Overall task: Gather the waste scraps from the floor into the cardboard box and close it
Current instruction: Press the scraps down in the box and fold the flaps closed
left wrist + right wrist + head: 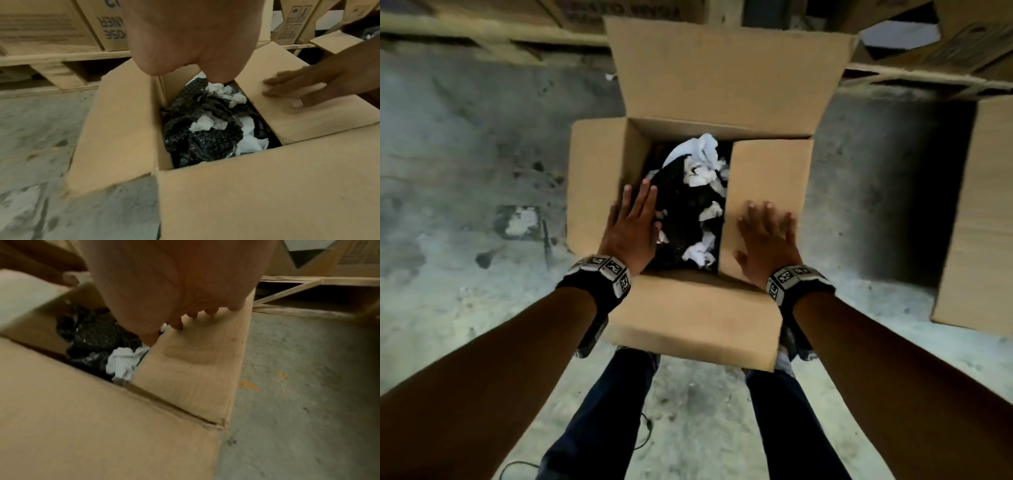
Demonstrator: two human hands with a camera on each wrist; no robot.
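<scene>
A brown cardboard box [688, 318] stands on the concrete floor between my feet, holding black bubble-wrap and white paper scraps [688, 212]. Its far flap [722, 75] stands up and its near flap [695, 322] hangs outward toward me. My right hand [768, 236] lies flat with spread fingers on the right flap [767, 178], which is folded over the opening. With straight fingers, my left hand [633, 226] touches the inner side of the left flap [594, 185], which leans outward. The left wrist view shows the scraps [207, 123] and the right hand [298, 91] on its flap.
Wooden pallets [482, 37] loaded with cartons run along the far side. Another cardboard box [976, 212] stands at the right. The concrete floor [465, 171] is stained, with a pale patch [520, 222] left of the box. A cable lies by my feet.
</scene>
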